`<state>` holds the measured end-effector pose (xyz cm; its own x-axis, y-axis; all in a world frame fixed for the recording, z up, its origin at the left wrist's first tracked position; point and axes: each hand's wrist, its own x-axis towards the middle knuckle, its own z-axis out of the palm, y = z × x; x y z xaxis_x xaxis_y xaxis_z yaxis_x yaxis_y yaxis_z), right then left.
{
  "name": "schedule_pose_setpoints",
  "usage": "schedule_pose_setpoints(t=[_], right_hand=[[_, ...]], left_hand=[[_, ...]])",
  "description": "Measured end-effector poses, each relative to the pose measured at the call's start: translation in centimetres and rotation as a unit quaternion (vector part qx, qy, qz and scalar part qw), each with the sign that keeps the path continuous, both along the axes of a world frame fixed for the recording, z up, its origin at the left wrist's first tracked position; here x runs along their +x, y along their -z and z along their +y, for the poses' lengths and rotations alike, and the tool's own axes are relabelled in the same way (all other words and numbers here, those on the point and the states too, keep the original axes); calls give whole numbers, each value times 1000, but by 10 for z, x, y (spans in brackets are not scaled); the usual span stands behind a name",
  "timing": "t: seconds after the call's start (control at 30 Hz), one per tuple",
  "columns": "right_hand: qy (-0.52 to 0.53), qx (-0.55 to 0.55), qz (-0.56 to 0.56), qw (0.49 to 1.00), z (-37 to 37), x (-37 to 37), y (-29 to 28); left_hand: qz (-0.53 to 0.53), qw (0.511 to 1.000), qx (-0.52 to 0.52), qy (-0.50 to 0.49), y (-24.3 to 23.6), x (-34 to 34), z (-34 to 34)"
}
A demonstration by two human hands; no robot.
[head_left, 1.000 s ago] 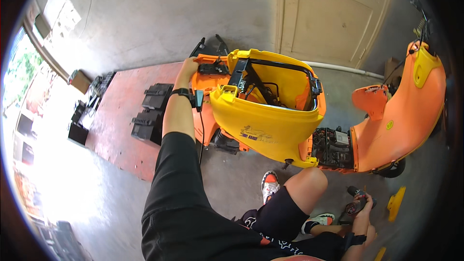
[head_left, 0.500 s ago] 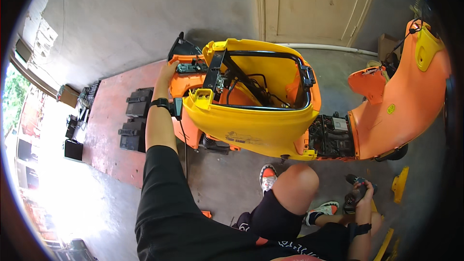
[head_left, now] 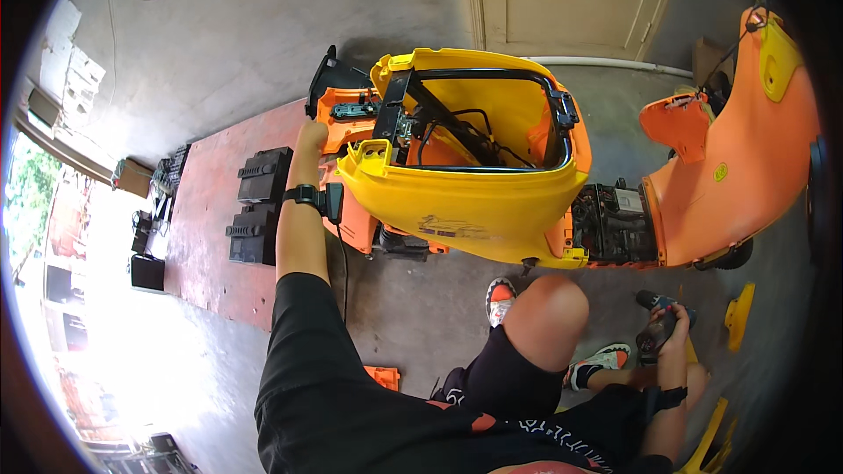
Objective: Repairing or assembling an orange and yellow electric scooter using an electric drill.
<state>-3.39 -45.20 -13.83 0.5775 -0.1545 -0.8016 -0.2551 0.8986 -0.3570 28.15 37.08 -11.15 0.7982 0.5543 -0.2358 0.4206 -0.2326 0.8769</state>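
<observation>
A partly stripped scooter stands across in front of me, with a yellow body shell around its black frame opening. At its left end is an orange tail panel with a small dark lamp-like unit set in it. My left hand is at the near left edge of that panel; its fingers are hidden, so its grip does not show. Low at the right, my right hand is wrapped round a dark cordless drill, held beside my legs and apart from the scooter.
Two black boxes with handles lie on a reddish board at left. The scooter's orange front section rises at right. Yellow trim pieces and an orange piece lie on the floor. A beige door is behind.
My left hand has slid toward me along the tail panel, leaving more of the lamp-like unit's surroundings showing. The drill stays in my right hand. The whole view has shifted slightly.
</observation>
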Motion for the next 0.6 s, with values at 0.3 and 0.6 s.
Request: schedule_pose_setpoints(t=[0.3,0.6], right_hand=[[45,-49,18,998,0,-2,5],[32,-2,25,999,12,7,-4]], left_hand=[[13,962,271,27,33,-7,0],[8,985,27,169,38,-41,-16]])
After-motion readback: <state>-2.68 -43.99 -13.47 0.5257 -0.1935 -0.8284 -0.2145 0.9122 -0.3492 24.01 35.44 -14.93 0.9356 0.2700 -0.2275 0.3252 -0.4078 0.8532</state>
